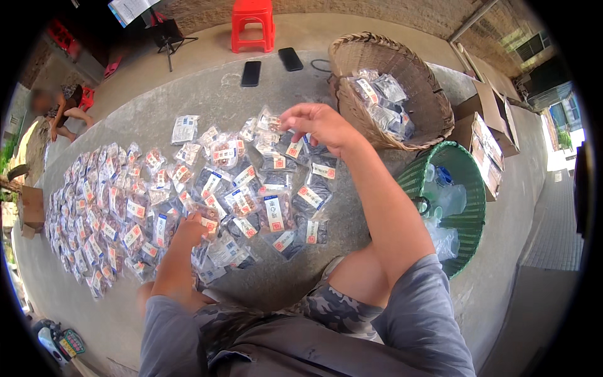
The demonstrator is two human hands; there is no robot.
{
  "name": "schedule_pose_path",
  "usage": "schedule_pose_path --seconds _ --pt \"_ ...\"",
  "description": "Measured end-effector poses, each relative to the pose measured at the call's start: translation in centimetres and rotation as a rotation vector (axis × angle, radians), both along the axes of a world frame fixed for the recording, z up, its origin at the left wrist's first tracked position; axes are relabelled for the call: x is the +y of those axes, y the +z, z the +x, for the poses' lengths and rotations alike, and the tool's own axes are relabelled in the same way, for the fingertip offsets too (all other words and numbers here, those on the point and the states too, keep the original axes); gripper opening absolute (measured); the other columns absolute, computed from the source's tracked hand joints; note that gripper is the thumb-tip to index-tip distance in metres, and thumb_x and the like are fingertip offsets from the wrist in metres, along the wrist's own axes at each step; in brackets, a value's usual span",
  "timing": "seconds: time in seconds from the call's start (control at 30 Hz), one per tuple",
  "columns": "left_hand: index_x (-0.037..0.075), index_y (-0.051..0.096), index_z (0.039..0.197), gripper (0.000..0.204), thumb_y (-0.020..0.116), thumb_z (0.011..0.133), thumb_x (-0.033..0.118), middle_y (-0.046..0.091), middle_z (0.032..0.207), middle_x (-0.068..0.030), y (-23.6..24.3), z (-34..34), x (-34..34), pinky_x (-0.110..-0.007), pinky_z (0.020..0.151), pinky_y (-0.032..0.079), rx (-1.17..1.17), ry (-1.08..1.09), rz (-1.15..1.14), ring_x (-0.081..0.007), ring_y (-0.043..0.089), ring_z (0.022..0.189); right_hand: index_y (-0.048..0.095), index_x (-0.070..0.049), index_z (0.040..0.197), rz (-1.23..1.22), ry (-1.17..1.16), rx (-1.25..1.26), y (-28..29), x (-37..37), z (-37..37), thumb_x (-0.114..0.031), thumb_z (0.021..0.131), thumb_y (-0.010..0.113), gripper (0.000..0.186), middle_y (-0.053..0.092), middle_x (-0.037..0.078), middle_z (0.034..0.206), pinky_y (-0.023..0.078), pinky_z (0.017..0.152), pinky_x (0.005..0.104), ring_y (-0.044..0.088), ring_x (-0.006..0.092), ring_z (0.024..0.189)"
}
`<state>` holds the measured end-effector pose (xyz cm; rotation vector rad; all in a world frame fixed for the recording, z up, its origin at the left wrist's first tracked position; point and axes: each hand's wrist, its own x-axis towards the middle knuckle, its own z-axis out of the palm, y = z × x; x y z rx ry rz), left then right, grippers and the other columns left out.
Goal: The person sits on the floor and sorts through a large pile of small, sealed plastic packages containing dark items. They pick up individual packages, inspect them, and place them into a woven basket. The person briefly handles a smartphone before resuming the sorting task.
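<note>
Many small clear plastic packets with white labels and red stamps lie in a spread on the concrete ground. My left hand (190,231) is low over the near middle of the spread, its fingers closed at the edge of a packet (210,217) of brownish pieces; the fingertips are partly hidden. My right hand (319,127) is stretched over the far side, thumb and fingers apart, with nothing seen between them. Just left of its fingertips lies another packet (269,119). Below it is a dark-filled packet (323,169). A packet with a printed back (184,129) lies apart at the far edge.
A wicker basket (433,94) holding packets leans at the far right. Nearer stands a green basket (472,232) with clear plastic inside, beside cardboard boxes (487,147). Beyond the packets are two phones (250,73) and a red stool (253,25). Someone sits at far left.
</note>
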<state>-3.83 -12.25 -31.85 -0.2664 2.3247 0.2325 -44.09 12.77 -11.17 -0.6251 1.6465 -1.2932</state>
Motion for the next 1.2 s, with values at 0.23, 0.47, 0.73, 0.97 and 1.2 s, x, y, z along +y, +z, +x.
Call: schedule_pose_path --seconds 0.23,0.47,0.73,0.97,1.2 --pt "0.020 0.067 0.113 0.036 0.080 0.081 0.017 0.067 0.113 -0.0107 3.8 -4.7 -2.9 -0.044 0.091 0.047 -0.161 0.093 0.250 -0.0295 0.062 0.113 0.067 -0.014 0.124 0.425 0.657 0.872 -4.9 0.1 2.0 -0.032 0.087 0.074 0.041 0.069 0.016 0.121 0.051 0.095 0.0451 0.063 0.0344 0.114" --pt "0.003 0.045 0.136 0.042 0.064 0.099 0.012 0.068 0.098 -0.0063 13.2 -12.2 2.3 -0.031 0.082 0.052 0.620 1.049 1.130 -0.0129 0.066 0.091 0.051 -0.009 0.144 0.224 0.525 0.396 -3.7 0.0 2.0 -0.051 0.077 0.083 0.085 0.058 0.019 0.141 0.050 0.097 0.0424 0.058 0.0313 0.126" --pt "0.002 0.045 0.138 0.048 0.067 0.099 0.021 0.066 0.119 -0.0109 16.6 -15.3 5.2 -0.036 0.096 0.049 0.931 1.291 1.349 -0.0175 0.061 0.114 0.049 -0.004 0.140 -0.131 0.186 -0.270 -3.2 -3.4 9.2 -0.023 0.088 0.079 0.063 0.064 0.011 0.130 0.051 0.095 0.0387 0.061 0.0188 0.116" --pt "0.000 0.055 0.131 0.040 0.069 0.095 0.010 0.066 0.122 -0.0085 18.0 -14.6 4.9 -0.036 0.097 0.050 0.703 1.138 1.396 -0.0168 0.061 0.113 0.056 -0.001 0.131 -0.142 0.070 -0.239 -1.0 -3.6 9.4 -0.012 0.089 0.077 0.047 0.069 0.009 0.119 0.052 0.091 0.0347 0.064 0.0175 0.107" --pt "0.000 0.064 0.120 0.034 0.073 0.087 0.005 0.073 0.107 -0.0087 18.1 -14.8 2.0 -0.031 0.084 0.052 0.737 0.748 0.870 -0.0144 0.068 0.096 0.049 -0.004 0.141 -0.069 0.239 0.258 0.3 -3.1 5.7 -0.036 0.081 0.085 0.077 0.062 0.014 0.127 0.050 0.090 0.0344 0.061 0.0218 0.110"
